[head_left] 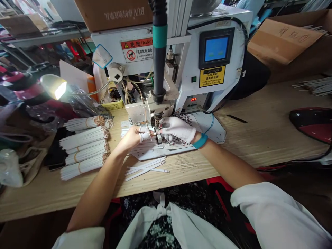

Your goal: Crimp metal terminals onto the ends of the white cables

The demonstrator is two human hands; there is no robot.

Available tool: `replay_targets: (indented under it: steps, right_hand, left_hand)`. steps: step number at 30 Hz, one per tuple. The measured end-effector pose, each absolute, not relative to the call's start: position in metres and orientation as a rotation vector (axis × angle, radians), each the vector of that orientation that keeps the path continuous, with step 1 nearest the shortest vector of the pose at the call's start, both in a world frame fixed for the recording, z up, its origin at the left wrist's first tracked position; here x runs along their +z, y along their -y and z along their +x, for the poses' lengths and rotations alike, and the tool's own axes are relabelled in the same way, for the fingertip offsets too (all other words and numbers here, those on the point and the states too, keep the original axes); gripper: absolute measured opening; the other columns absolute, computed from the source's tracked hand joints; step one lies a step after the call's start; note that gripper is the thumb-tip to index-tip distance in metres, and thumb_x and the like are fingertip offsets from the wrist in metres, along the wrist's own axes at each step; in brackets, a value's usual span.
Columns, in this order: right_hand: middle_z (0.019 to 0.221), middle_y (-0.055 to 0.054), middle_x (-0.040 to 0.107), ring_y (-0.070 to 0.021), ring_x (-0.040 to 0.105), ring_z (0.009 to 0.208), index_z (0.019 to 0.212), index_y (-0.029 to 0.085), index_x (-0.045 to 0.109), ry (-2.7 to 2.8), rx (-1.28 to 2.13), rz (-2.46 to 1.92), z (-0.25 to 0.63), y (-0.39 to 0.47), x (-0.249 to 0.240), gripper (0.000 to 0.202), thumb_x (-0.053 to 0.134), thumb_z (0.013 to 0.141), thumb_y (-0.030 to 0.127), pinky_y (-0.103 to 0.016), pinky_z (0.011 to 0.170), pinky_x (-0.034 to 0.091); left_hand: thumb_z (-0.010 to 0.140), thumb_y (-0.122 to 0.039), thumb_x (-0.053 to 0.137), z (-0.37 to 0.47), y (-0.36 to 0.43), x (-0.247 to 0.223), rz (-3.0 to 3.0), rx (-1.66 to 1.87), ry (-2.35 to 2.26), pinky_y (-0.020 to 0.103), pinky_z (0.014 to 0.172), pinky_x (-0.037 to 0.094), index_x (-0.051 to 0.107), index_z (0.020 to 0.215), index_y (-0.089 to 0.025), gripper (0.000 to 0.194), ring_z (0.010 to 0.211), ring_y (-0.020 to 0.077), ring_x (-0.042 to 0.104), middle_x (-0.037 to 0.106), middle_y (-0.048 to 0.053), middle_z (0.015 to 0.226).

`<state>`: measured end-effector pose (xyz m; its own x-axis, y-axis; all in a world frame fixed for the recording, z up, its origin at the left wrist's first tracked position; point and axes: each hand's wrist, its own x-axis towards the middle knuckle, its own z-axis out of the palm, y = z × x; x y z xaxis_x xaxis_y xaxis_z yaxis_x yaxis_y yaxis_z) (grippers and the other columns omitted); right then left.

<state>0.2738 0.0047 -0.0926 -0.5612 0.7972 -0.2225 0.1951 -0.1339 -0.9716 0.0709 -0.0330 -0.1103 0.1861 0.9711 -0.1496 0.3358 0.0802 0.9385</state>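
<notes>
My left hand [135, 137], with white coverings on some fingers, is at the left of the machine's working head [157, 119], its fingers pressed together. From the right, my right hand [177, 128], in a white glove with a blue band at the wrist, reaches to the same spot with its fingers pinched. Whatever lies between the fingertips is too small and hidden to name. Narrow white strips [146, 147] lie under and beside my left hand. Small dark-and-white scraps [185, 119] are heaped around my right hand on the machine's base plate [219, 133].
Bundles of white strips [83, 148] held by bands lie at the left. Loose strips [146, 168] are near the table's front edge. A lit lamp [55, 86] shines from the left. A cardboard box [285, 41], a dark thin blade-like tool [236, 119] and a red-black object [312, 122] are at right.
</notes>
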Motion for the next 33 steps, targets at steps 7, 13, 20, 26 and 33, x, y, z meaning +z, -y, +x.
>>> replay_targets:
  steps: [7, 13, 20, 26, 33]
  right_hand:
    - [0.068, 0.003, 0.057, -0.0032, 0.044, 0.043, 0.084, 0.013, 0.057, 1.751, 1.616, -1.15, 0.268, -0.001, -0.092, 0.011, 0.062, 0.076, 0.009, -0.015, 0.032, 0.035]
    - [0.062, 0.006, 0.052, -0.0024, 0.039, 0.044, 0.077, 0.014, 0.054, 1.749, 1.569, -1.168, 0.265, 0.002, -0.087, 0.01, 0.06, 0.074, 0.007, -0.015, 0.036, 0.033]
    - [0.065, 0.005, 0.055, -0.0046, 0.043, 0.044, 0.077, 0.017, 0.052, 1.704, 1.63, -1.126, 0.268, -0.001, -0.096, 0.013, 0.061, 0.073, 0.009, -0.016, 0.035, 0.033]
    - [0.066, 0.005, 0.056, -0.004, 0.042, 0.043, 0.08, 0.017, 0.053, 1.691, 1.697, -1.104, 0.27, -0.002, -0.098, 0.02, 0.071, 0.073, 0.016, -0.016, 0.032, 0.03]
    - [0.064, 0.005, 0.055, -0.0043, 0.045, 0.041, 0.08, 0.017, 0.053, 1.676, 1.695, -1.138, 0.271, -0.002, -0.095, 0.024, 0.075, 0.07, 0.017, -0.016, 0.03, 0.032]
  left_hand:
    - [0.064, -0.038, 0.07, 0.074, 0.033, -0.11, 1.485, 0.772, -1.326, 0.027, 0.057, 0.042, 0.062, 0.055, -0.016, 0.025, 0.056, 0.0134, 0.049, 0.055, -0.001, 0.052]
    - [0.064, -0.039, 0.072, 0.075, 0.033, -0.109, 1.468, 0.768, -1.327, 0.027, 0.06, 0.044, 0.069, 0.063, -0.015, 0.025, 0.058, 0.0144, 0.052, 0.061, 0.001, 0.056]
    - [0.055, -0.042, 0.074, 0.079, 0.033, -0.104, 1.393, 0.753, -1.342, 0.027, 0.061, 0.041, 0.069, 0.06, -0.014, 0.029, 0.058, 0.0135, 0.048, 0.061, 0.001, 0.056]
    - [0.053, -0.043, 0.072, 0.081, 0.034, -0.101, 1.38, 0.735, -1.361, 0.027, 0.062, 0.04, 0.066, 0.054, -0.016, 0.028, 0.06, 0.0148, 0.049, 0.058, 0.001, 0.055]
    - [0.053, -0.039, 0.073, 0.08, 0.032, -0.103, 1.367, 0.756, -1.373, 0.024, 0.057, 0.038, 0.068, 0.056, -0.015, 0.025, 0.057, 0.0123, 0.047, 0.061, 0.0, 0.058]
